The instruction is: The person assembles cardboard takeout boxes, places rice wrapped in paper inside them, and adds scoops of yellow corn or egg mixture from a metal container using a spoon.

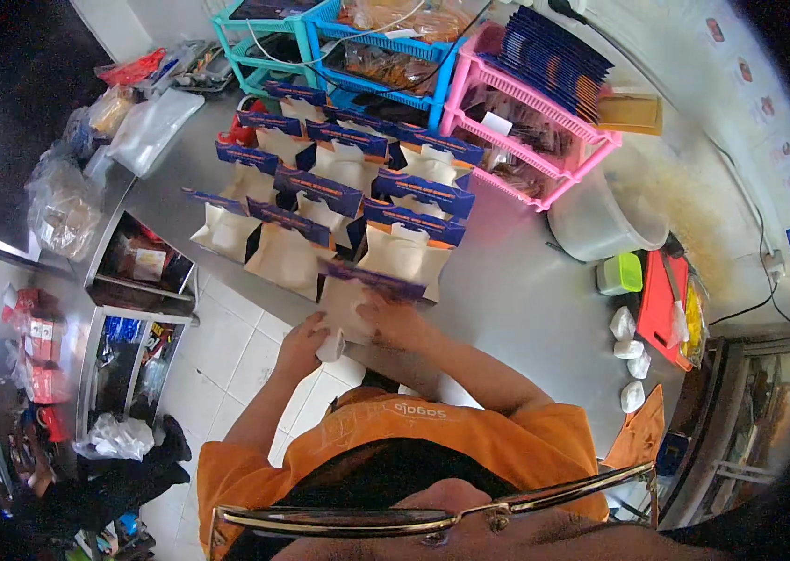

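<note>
Both of my hands are on one cardboard box [344,303], blue outside and cream inside, at the near edge of the steel counter. My left hand [302,343] grips its left side, by a pale flap that sticks out towards me. My right hand [389,317] holds the right side, its fingers over the cream inner face. Just beyond stand several similar boxes [405,256] in rows, with lids raised and cream insides showing. What these boxes hold is hard to tell.
A pink plastic rack [532,116] with stacked dark blue cardboard stands behind, beside a blue rack [381,45]. At right are a clear bucket [595,221], a green-lidded tub [623,273], small white bundles [623,325] and a red cutting board [658,301] with a knife [673,284].
</note>
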